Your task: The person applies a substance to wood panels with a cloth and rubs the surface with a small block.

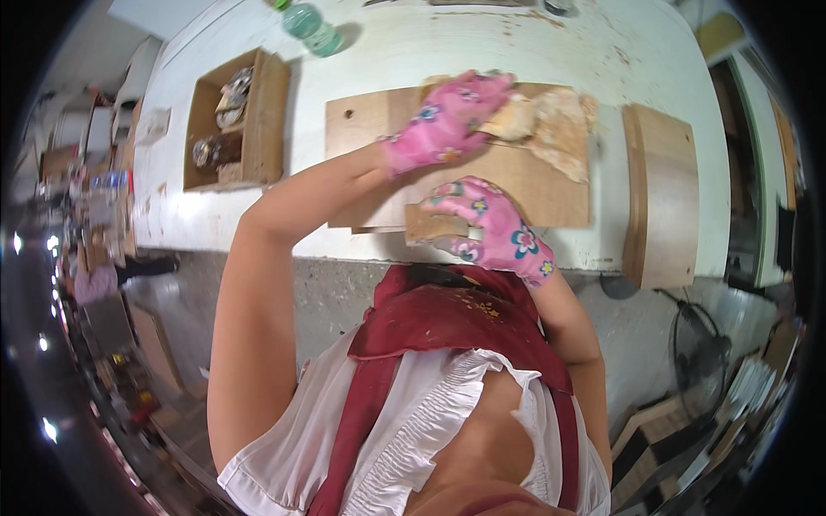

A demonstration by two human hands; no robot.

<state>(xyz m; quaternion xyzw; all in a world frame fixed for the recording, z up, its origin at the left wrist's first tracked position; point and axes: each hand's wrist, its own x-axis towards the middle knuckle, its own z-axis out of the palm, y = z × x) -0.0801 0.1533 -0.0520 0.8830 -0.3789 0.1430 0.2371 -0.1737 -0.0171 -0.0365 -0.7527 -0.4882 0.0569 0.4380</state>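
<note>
My left hand (454,122), in a pink flowered glove, presses a stained, yellowish cloth (561,129) onto a flat wooden board (379,193). Part of the cloth bunches between its thumb and fingers, and the rest spreads over the board's right end. My right hand (503,225), gloved alike, grips a small tan block (433,226) at the board's near edge. Its fingers curl over the block's right side. The block's underside is hidden, so I cannot tell its exact kind.
An open wooden box (277,120) with jars or bottles inside stands on the white table (379,64) at left. Behind it lies a green plastic bottle (310,28). Stacked wooden panels (667,196) sit at the right. A black fan (699,348) stands beyond the table's near right corner.
</note>
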